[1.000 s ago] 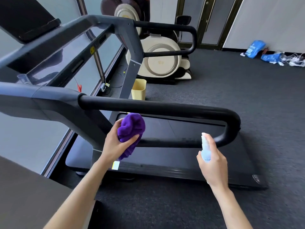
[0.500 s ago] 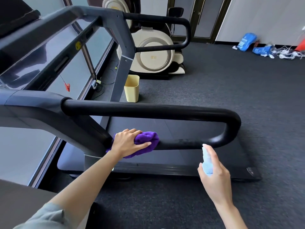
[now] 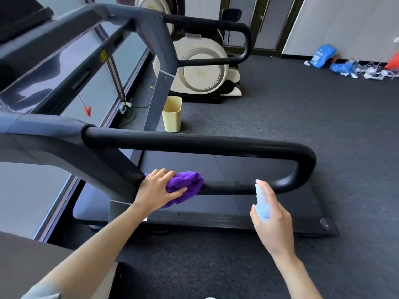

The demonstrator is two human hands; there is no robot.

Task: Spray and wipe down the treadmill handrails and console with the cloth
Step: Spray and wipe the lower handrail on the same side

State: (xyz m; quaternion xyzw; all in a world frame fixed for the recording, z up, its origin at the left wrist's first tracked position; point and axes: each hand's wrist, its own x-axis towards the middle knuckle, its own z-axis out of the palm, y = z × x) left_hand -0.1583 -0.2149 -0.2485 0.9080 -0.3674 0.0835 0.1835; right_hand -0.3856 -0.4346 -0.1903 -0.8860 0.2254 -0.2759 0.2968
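Observation:
A black looped handrail (image 3: 194, 144) of the treadmill runs across the middle of the view. My left hand (image 3: 156, 190) presses a purple cloth (image 3: 185, 184) onto the lower bar of that loop, close to where it meets the grey upright. My right hand (image 3: 271, 221) holds a small pale blue spray bottle (image 3: 262, 203) upright just in front of the lower bar, nozzle toward the bar, index finger on top. The far handrail (image 3: 218, 24) and the dark console (image 3: 43, 67) lie at the upper left.
The treadmill belt (image 3: 237, 169) lies beneath the rail on dark carpet. A yellow bin (image 3: 172, 114) stands beyond the treadmill, beside a cream massage chair (image 3: 200, 70). Blue bags and white clutter (image 3: 345, 65) lie by the far wall. A red safety clip (image 3: 87, 110) hangs from the console.
My left hand has brought the cloth down from in front of the rail onto the lower bar and holds it there. The right hand with the bottle has stayed near the bar.

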